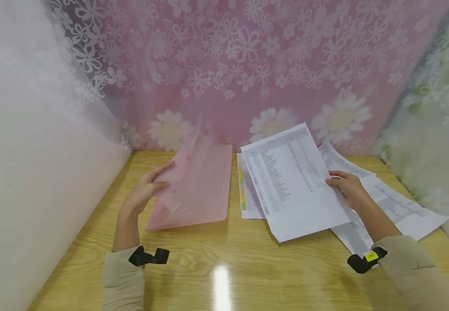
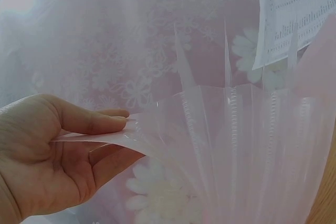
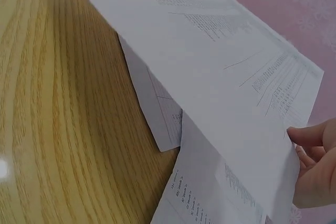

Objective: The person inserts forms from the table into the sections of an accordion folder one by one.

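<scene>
At the left of the table, my left hand pinches the front cover of a pink plastic folder between thumb and fingers. The folder stands partly opened, and several clear pockets fan out inside it in the left wrist view. On the other side, my right hand holds a printed sheet of paper by its right edge, thumb on top. That sheet is raised and tilted, its left edge a little to the right of the folder. In the right wrist view the sheet hangs over other papers.
A sheet with a coloured strip lies partly hidden beneath the raised one. More printed sheets overlap at the right of the wooden table. A pink flowered curtain closes off the back, with a white sheet-like wall on the left.
</scene>
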### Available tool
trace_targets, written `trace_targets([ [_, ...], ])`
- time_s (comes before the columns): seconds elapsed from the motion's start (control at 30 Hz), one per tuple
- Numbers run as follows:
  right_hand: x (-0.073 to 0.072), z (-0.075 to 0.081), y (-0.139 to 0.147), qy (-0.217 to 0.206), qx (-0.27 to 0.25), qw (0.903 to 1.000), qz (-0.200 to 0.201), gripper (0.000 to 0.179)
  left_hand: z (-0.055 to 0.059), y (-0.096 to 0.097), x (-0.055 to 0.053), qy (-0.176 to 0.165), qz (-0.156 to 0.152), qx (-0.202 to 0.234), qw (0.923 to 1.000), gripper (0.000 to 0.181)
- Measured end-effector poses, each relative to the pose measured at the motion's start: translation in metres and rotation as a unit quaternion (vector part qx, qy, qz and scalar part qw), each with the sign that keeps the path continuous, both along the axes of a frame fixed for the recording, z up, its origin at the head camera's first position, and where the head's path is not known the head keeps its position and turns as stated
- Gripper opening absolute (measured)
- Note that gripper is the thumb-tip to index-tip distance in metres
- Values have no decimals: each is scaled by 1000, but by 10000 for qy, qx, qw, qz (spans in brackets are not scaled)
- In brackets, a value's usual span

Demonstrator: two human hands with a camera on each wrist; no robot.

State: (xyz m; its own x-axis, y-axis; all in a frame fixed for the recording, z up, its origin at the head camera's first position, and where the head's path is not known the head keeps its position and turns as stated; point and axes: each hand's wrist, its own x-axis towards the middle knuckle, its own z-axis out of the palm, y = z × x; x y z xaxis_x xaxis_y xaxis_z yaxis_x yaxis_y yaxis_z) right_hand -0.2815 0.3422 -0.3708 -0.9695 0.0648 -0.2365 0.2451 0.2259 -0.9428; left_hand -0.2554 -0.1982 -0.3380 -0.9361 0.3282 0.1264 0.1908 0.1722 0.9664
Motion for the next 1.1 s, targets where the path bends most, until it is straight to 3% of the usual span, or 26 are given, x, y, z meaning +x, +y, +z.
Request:
trace_targets([
  [0.2, 4, -3, -4, 52, -266, 9996, -89, 64, -1, -2, 2, -21, -31, -94, 9999, 55],
  [0.47, 8, 1, -8, 201, -1153, 9928, -257, 59, 0, -1, 1, -8, -10, -94, 10000, 54],
  [0.67, 11, 9, -12, 202, -1240, 9920, -96, 52, -1, 0, 0, -18, -10, -109, 9999, 55],
  [0.9, 13, 30, -32, 171, -1519, 9882, 51, 52, -3, 1, 1, 25, -134, -25, 9999, 55],
  [1.1, 11, 45, -54, 334, -1213, 9918, 240, 50, -5, 3, 0, 41, -166, -72, 9998, 55],
])
